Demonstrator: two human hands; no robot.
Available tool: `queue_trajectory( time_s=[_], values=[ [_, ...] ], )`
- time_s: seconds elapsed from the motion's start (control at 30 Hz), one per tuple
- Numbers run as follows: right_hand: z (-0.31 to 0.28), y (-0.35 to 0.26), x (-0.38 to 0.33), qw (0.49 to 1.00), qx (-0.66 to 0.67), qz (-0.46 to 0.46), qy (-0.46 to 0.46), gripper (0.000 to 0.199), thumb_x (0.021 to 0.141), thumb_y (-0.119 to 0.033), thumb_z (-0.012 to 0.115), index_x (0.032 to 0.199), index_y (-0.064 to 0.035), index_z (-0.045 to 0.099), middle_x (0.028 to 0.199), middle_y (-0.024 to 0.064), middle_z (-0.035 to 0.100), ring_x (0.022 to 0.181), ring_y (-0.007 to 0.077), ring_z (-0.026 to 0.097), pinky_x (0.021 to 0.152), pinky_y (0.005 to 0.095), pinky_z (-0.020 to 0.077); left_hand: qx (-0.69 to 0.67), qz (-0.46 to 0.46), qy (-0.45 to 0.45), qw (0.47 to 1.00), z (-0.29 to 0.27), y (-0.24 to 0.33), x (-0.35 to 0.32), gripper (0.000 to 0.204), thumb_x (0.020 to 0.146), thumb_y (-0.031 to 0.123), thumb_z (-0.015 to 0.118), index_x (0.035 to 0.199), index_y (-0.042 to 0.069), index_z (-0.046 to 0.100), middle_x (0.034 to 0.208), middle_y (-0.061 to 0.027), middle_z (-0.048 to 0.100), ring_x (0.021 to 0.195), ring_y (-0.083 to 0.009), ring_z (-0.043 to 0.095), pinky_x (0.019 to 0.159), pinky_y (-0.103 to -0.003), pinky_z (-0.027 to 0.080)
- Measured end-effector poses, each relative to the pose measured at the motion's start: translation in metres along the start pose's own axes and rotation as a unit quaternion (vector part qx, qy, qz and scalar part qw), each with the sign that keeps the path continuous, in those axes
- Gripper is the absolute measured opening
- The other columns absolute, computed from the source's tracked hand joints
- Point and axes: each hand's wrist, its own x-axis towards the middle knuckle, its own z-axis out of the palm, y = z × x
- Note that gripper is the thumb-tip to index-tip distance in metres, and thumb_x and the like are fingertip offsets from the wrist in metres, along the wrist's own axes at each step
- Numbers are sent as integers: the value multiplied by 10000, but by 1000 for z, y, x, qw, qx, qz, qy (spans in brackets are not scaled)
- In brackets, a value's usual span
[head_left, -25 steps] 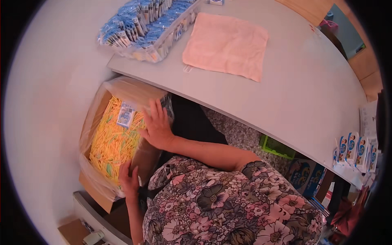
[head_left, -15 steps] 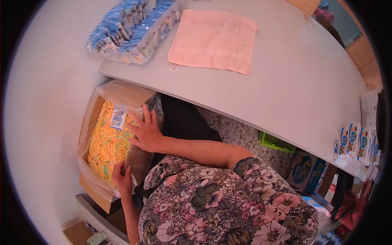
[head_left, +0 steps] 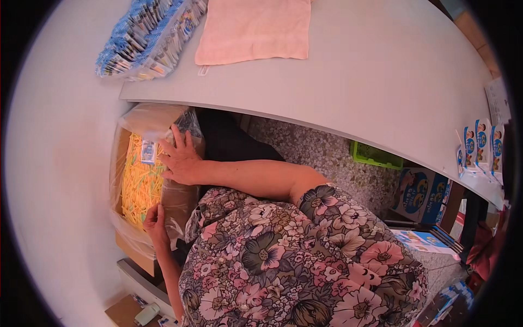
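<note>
Just beside both hands point(head_left: 184, 163), yellow sticks point(head_left: 140, 185) lie in a box point(head_left: 181, 199).

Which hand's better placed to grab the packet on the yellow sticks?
Right, probably: the right hand is spread open beside the packet; the left hand is farther off.

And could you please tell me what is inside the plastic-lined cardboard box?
A mass of thin sticks, mostly yellow, with a small blue-and-white packet lying on top. What lies beneath the top layer is covered and cannot be seen.
</note>
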Motion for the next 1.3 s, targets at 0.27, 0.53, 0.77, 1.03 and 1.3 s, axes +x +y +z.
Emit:
queue_trajectory(
  time_s=[0.27,0.53,0.77,1.03,1.3],
  values=[
    [-1,-1,-3,999,-33,-2,-25,494,796,-439,651,1132,-78,620,1394,171,361,1352,542,89,1007,721,194,-38,-12,-6,999,-5,-4,3,186,899,142,655,989,-20,675,875,-4,651,784,-64,567,736,-209,452],
    [3,11,1,992,-94,-79,-6,453,776,-450,660,1096,-130,641,1278,111,477,1304,504,213,926,634,342,-58,-22,13,998,-12,-11,6,205,879,137,672,1001,-27,675,869,-19,661,779,-81,582,733,-227,463],
    [-29,11,3,980,-119,-155,-48,439,741,-344,717,1115,-150,595,1181,54,529,1147,414,401,818,503,457,18,5,-5,1000,-2,-4,4,243,860,168,694,1017,-16,670,848,-26,667,761,-78,583,702,-227,463],
    [-52,-14,13,959,-183,-180,-118,408,774,-322,703,1106,-119,580,1155,52,537,1091,381,448,802,455,469,-24,28,7,999,-5,-3,-11,195,823,133,730,966,13,672,804,9,617,738,-77,556,688,-232,464],
    [-58,-37,37,933,-229,-162,-225,419,796,-335,686,1121,-96,571,1152,79,556,1080,395,475,899,475,438,41,94,-1,995,-25,10,-14,237,775,131,753,959,5,674,813,-91,631,766,-193,608,711,-290,479]
  ],
)
